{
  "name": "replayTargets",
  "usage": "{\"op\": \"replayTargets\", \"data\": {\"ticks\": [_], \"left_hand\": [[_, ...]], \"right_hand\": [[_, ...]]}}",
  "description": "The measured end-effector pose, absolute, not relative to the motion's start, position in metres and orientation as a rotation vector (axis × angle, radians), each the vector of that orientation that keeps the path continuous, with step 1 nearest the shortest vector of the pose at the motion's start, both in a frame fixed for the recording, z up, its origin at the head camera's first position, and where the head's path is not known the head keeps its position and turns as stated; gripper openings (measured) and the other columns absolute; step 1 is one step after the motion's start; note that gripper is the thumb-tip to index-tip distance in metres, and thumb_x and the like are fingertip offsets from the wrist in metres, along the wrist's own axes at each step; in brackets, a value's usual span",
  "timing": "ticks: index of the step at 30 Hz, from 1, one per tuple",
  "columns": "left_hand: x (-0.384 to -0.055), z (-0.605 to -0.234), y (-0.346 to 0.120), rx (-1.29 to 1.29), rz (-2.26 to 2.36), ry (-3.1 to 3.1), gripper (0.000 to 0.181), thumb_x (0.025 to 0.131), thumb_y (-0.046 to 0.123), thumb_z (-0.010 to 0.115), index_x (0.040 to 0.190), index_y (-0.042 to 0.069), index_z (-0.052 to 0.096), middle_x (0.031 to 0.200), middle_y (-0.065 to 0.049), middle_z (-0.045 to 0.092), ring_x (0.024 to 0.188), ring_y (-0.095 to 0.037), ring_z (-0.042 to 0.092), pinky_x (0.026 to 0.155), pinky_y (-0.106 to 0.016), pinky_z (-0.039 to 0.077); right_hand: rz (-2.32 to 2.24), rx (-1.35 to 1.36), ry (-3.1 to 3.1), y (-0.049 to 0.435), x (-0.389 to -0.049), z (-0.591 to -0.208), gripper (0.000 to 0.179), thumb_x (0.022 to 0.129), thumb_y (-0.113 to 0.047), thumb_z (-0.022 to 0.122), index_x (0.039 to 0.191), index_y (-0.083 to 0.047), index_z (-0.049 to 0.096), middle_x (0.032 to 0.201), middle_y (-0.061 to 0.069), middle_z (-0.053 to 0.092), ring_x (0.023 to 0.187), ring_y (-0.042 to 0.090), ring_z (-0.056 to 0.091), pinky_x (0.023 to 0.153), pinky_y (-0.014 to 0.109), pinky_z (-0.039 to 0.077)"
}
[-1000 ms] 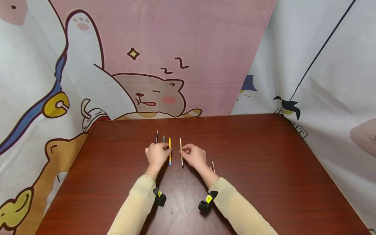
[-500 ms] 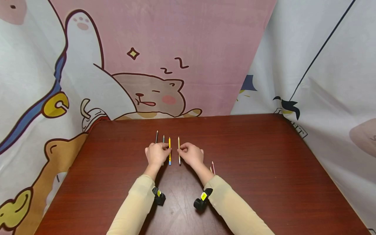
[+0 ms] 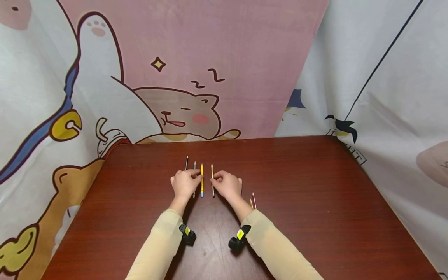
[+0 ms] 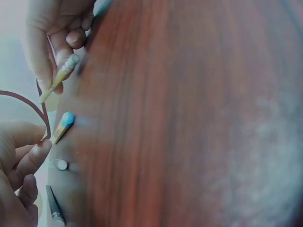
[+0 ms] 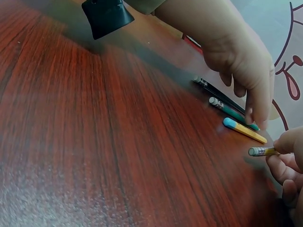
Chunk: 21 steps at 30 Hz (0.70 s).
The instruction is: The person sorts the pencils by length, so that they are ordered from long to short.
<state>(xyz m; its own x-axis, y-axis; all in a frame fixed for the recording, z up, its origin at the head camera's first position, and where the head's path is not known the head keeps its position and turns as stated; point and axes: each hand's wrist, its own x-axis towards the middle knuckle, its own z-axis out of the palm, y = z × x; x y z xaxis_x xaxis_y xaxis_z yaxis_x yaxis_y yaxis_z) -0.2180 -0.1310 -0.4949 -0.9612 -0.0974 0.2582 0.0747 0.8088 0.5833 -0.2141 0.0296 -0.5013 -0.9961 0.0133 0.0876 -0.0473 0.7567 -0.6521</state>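
On the brown table, my right hand (image 3: pixel 228 184) pinches a yellow pencil with a whitish eraser end (image 3: pixel 212 169) between thumb and forefinger. To its left a yellow pencil with a blue end (image 3: pixel 202 189) lies nearly parallel, a small gap between them. Right beside this blue-ended pencil is my left hand (image 3: pixel 183 184), thumb and forefinger apart at its edge, the other fingers loosely bent. Under and behind the left hand lie a green pencil (image 5: pixel 232 112) and a black pencil (image 5: pixel 218 91), partly hidden in the head view.
Close to the right forearm lie a dark red pencil (image 3: pixel 254 199) and a yellowish one (image 3: pixel 251 203), partly covered by the sleeve. The table (image 3: pixel 315 194) ends at a cartoon-printed cloth (image 3: pixel 266 77) at the back and sides.
My right hand has carried its pencil leftward, nearer the blue-ended one, and straightened it. The left hand has drawn slightly left, its thumb coming off the blue-ended pencil.
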Motion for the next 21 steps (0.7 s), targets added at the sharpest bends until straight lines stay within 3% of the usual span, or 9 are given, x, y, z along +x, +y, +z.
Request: {"op": "replayTargets", "data": {"ticks": [5,13,21], "left_hand": [[-0.215,-0.492,-0.133,0.016,-0.918,-2.715,0.025,0.083,0.024,0.078,0.105,0.013,0.079,0.096,-0.003,0.076,0.094,-0.033,0.061,0.083,-0.053,0.032],[-0.206,-0.49,-0.134,-0.007,-0.963,-2.695,0.026,0.083,0.026,0.078,0.104,0.012,0.079,0.08,0.0,0.074,0.088,-0.031,0.06,0.08,-0.053,0.033],[-0.201,-0.492,-0.136,0.009,-1.015,-2.681,0.026,0.082,0.026,0.078,0.104,0.014,0.079,0.08,0.001,0.073,0.089,-0.03,0.061,0.082,-0.053,0.034]], "right_hand": [[1.055,0.024,-2.856,0.028,-0.213,-0.5,0.017,0.086,-0.035,0.072,0.094,-0.021,0.075,0.08,-0.012,0.072,0.08,0.013,0.067,0.081,0.044,0.037],[1.006,0.0,-2.862,0.027,-0.214,-0.501,0.017,0.086,-0.036,0.072,0.095,-0.022,0.075,0.08,-0.012,0.072,0.081,0.014,0.067,0.082,0.043,0.037],[0.947,0.04,-2.843,0.026,-0.212,-0.503,0.016,0.084,-0.034,0.074,0.093,-0.021,0.074,0.075,-0.012,0.07,0.079,0.017,0.066,0.08,0.044,0.037]]}}
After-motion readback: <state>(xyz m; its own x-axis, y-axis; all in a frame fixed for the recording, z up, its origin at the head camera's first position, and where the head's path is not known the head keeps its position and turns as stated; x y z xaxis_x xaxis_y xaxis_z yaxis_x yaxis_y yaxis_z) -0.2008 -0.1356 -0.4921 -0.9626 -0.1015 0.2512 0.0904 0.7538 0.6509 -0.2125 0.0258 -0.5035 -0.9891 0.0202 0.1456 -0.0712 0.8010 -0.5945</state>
